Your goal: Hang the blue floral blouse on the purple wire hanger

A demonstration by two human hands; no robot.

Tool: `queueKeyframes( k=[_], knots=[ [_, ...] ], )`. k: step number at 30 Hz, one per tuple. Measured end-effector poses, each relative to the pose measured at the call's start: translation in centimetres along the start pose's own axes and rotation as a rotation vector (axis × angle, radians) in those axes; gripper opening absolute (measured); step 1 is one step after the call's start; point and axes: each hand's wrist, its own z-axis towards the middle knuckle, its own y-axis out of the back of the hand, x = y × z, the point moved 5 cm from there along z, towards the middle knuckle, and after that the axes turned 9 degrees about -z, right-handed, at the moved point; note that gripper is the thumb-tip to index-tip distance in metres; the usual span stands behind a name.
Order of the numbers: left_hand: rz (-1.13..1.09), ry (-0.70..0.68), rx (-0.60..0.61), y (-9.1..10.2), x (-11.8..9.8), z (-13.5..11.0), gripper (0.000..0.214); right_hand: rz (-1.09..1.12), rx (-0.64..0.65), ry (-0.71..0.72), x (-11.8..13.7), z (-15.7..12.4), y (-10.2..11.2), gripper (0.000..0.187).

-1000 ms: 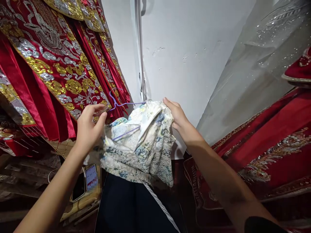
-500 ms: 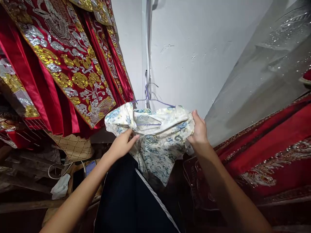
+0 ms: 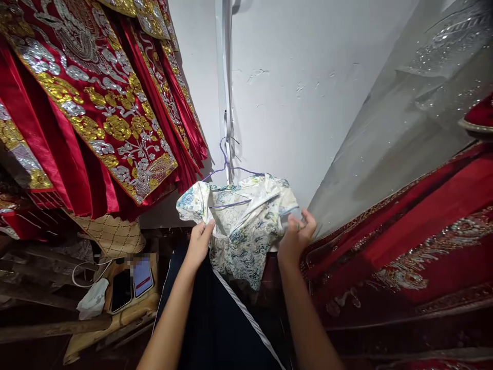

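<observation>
A cream garment with blue floral print (image 3: 242,226) hangs on a thin purple wire hanger (image 3: 227,164), whose hook rests against a white pipe on the wall. My left hand (image 3: 199,242) pinches the garment's lower left edge. Its right edge is gripped in my right hand (image 3: 296,237), fingers curled round the cloth. Both arms reach forward from below.
Red robes with gold and silver embroidery (image 3: 96,103) hang at the left; more red embroidered cloth (image 3: 416,241) and a silvery sheer fabric (image 3: 416,103) lie at the right. Two phones (image 3: 133,285) rest on a yellowish stand at the lower left, beside a crumpled white tissue (image 3: 92,303).
The hanger's hook now rests on the wall pipe. Both hands have dropped from the garment's top to its lower edges and drawn closer together.
</observation>
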Motion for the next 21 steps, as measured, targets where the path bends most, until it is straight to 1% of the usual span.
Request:
queueKeyframes(
  k=[1, 2, 3, 4, 5, 6, 7, 8, 9, 11, 14, 18, 21],
  knots=[
    [-0.046, 0.028, -0.033, -0.2, 0.5, -0.8, 0.046, -0.084, -0.036, 0.008, -0.8, -1.9, 0.3, 0.046],
    [-0.09, 0.054, -0.063, -0.3, 0.8, -1.5, 0.046, -0.11, 0.034, -0.004, -1.5, -3.7, -0.1, 0.039],
    [-0.13, 0.078, -0.083, -0.5, 1.0, -2.2, 0.046, -0.117, 0.232, -0.04, -2.1, -5.7, -1.3, 0.034],
    [-0.169, 0.097, -0.093, -0.7, 1.0, -2.8, 0.045, -0.114, 0.499, -0.11, -2.7, -7.8, -2.9, 0.038],
    [-0.208, 0.112, -0.09, -0.9, 0.9, -3.4, 0.043, -0.098, 0.738, -0.178, -2.9, -9.8, -4.3, 0.045],
    [-0.243, 0.126, -0.074, -1.1, 0.7, -3.9, 0.041, -0.083, 0.934, -0.228, -2.8, -11.6, -5.5, 0.053],
    [-0.269, 0.138, -0.054, -1.2, 0.3, -4.4, 0.041, -0.069, 1.062, -0.249, -2.4, -12.9, -6.3, 0.058],
    [-0.287, 0.145, -0.038, -1.3, -0.1, -4.8, 0.041, -0.052, 1.118, -0.239, -1.8, -13.6, -6.8, 0.06],
    [-0.302, 0.146, -0.029, -1.3, -0.6, -5.2, 0.04, -0.031, 1.13, -0.207, -1.0, -13.9, -7.0, 0.06],
    [-0.335, 0.131, -0.035, -1.1, -1.3, -5.7, 0.037, 0.026, 1.105, -0.15, 0.2, -13.8, -6.9, 0.057],
    [-0.399, 0.097, -0.064, -0.9, -1.6, -6.1, 0.029, 0.102, 1.077, -0.185, 0.5, -13.7, -6.1, 0.054],
    [-0.435, 0.082, -0.105, -1.5, -0.4, -6.6, 0.024, 0.144, 1.002, -0.263, -0.6, -13.6, -5.3, 0.051],
    [-0.386, 0.089, -0.109, -2.3, 0.7, -6.8, 0.024, 0.16, 1.001, -0.292, -1.0, -13.7, -5.3, 0.049]
  ],
)
